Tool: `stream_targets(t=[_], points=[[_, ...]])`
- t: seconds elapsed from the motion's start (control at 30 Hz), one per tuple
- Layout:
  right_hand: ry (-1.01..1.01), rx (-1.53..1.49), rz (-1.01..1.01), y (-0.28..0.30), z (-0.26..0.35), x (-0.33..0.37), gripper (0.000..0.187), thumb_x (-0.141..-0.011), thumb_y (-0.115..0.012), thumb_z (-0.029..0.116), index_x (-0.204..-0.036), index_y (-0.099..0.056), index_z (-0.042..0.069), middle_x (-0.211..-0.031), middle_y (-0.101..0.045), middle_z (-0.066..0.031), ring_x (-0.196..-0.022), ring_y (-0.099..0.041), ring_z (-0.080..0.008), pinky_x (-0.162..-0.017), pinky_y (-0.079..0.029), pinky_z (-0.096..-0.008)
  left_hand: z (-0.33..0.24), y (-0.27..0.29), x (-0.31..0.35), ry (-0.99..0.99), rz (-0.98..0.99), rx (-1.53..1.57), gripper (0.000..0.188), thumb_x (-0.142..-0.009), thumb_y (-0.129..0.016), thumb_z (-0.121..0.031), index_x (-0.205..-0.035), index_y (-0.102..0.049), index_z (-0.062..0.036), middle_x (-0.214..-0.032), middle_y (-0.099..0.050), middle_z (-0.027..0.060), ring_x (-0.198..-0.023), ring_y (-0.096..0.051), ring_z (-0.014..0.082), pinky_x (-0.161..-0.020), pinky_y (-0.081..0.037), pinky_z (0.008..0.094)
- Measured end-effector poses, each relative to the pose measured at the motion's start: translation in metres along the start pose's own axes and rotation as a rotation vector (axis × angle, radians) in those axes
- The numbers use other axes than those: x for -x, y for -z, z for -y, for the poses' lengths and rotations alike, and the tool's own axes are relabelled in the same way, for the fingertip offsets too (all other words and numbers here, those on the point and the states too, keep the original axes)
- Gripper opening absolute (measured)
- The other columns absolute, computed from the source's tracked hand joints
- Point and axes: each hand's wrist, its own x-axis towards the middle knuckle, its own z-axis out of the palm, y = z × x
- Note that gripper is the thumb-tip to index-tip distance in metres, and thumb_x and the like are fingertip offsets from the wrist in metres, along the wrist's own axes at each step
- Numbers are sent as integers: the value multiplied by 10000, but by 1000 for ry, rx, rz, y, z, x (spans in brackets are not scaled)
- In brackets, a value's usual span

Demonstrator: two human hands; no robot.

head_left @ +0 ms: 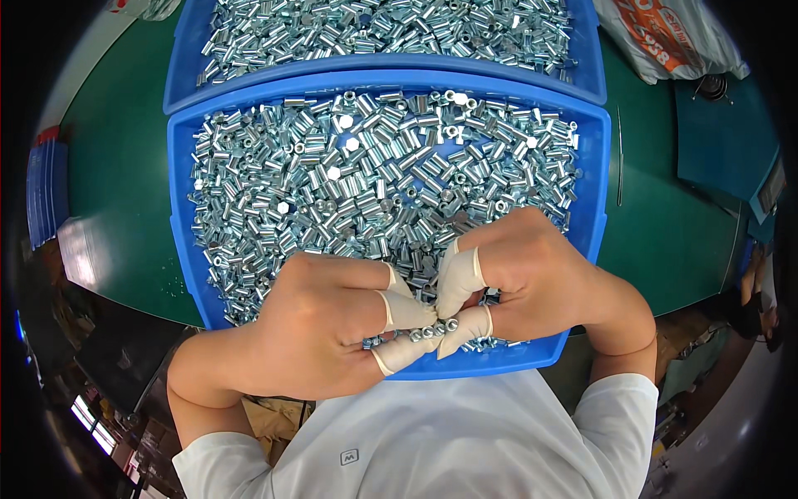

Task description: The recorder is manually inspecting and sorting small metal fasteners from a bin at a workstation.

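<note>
My left hand (320,320) and my right hand (532,270) meet over the near edge of a blue plastic tray (600,208). White finger cots cover the thumb and some fingers of each. Pinched between the fingertips of both hands is a short row of several small silvery metal spacers (433,330), their round holed ends turned up. The tray holds a great many loose shiny hex spacers (366,200), lying in all directions. Both hands are closed, and the fingers partly hide the row's sides.
A second blue tray (592,50) of similar metal pieces stands just beyond. The trays rest on a green table (125,175). A printed plastic bag (677,37) lies at the far right, near a thin metal rod (620,158). Stacked blue trays (48,191) stand at the left.
</note>
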Motion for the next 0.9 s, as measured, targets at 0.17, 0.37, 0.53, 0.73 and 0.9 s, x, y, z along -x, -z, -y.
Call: stream_targets(t=[0.17,0.37,0.53,0.73,0.9], points=[[-26,-25,11,1,3,0,348,-651,-979,292,-789,-706,125,-721,-682,-7,-599,-668,-192,-490,-453,-303,1,1,0,-10,10,36,195,-756,-910,-90,-919,-804,-69,-774,-729,74,-588,-688,159,-503,-518,255],[-47,-26,41,4,9,-2,331,-660,-962,181,-772,-672,67,-724,-666,-48,-617,-684,-215,-524,-504,-339,4,-4,-1,-42,-40,104,170,-764,-857,-49,-923,-797,-47,-753,-700,74,-547,-651,198,-457,-481,306],[-11,-43,6,2,8,-1,327,-654,-964,187,-768,-677,81,-713,-653,-45,-600,-655,-223,-512,-480,-342,3,-3,-2,-36,-42,119,175,-767,-855,-47,-931,-797,-50,-766,-708,72,-566,-664,201,-468,-488,300],[5,-58,12,2,8,-1,358,-644,-972,209,-773,-664,82,-699,-635,-40,-593,-644,-217,-504,-468,-342,1,0,-3,13,-11,167,163,-774,-857,-49,-926,-798,-46,-767,-712,78,-585,-681,191,-477,-500,294],[17,-56,2,2,8,-1,364,-648,-972,206,-777,-655,83,-696,-626,-38,-586,-635,-215,-500,-458,-342,0,0,-3,51,2,189,159,-777,-857,-42,-925,-799,-45,-767,-717,84,-597,-691,192,-488,-514,287]])
